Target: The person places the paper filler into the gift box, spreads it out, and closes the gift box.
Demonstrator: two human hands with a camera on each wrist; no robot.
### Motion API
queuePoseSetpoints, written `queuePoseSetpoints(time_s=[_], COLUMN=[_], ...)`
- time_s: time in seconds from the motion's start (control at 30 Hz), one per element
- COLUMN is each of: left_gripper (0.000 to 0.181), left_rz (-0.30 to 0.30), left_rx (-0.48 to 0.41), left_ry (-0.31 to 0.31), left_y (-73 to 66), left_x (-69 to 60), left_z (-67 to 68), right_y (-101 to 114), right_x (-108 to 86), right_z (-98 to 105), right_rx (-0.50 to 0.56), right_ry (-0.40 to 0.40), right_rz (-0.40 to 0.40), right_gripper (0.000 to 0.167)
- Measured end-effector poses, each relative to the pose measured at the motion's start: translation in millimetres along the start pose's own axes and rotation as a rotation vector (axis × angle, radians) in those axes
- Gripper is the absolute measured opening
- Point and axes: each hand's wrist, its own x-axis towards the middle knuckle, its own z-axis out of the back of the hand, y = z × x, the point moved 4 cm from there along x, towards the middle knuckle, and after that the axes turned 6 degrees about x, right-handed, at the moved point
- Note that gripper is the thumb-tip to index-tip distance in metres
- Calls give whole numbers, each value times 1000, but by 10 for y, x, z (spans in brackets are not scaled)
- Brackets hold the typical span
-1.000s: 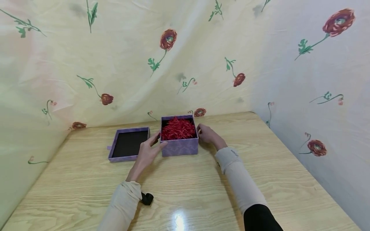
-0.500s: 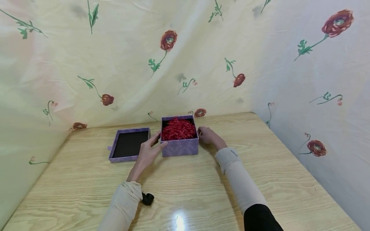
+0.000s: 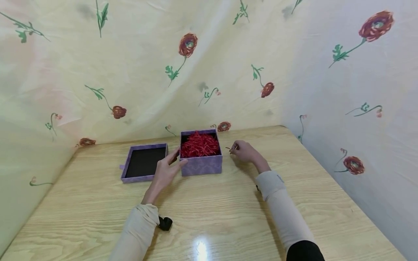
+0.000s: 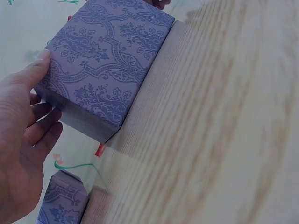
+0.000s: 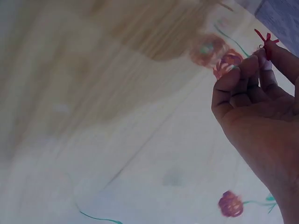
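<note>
A purple patterned box (image 3: 201,165) stands on the table, filled with red paper shreds (image 3: 200,145). My left hand (image 3: 165,174) holds the box at its left side, thumb on the front and fingers round the side; the left wrist view shows this grip on the box (image 4: 107,56). To the right of the box and apart from it, my right hand (image 3: 246,152) pinches a few thin red shreds (image 5: 266,38) between thumb and fingertips, seen in the right wrist view.
The shallow purple lid (image 3: 143,163), black inside, lies left of the box behind my left hand. A flowered cloth (image 3: 147,72) hangs behind the wooden table (image 3: 196,203) and along its right side. A black item (image 3: 165,223) is at my left wrist.
My right hand has moved right, away from the box's right side, and thin shreds now show between its fingertips. My left hand stays on the box. The head view has shifted slightly.
</note>
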Motion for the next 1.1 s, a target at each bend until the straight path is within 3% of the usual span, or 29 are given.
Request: queuePoseSetpoints(time_s=[0.23, 0.47, 0.67, 0.87, 1.1], left_gripper=[66, 65, 65, 63, 62], left_rz=[-2, 0, 22, 19, 22], left_rx=[24, -7, -29, -15, -20], left_ry=[1, -2, -4, 3, 22], left_y=[11, 16, 41, 24, -320], left_x=[-2, 2, 25, 28, -49], left_z=[2, 3, -2, -4, 68], right_y=[181, 763, 1235, 1384, 1395], right_x=[-58, -13, 101, 246, 262], right_z=[116, 172, 20, -212, -279], right_rx=[102, 118, 106, -16, -84], right_ry=[-39, -59, 9, 41, -25], right_rz=[92, 198, 268, 315, 325], right_gripper=[12, 10, 8, 9, 19])
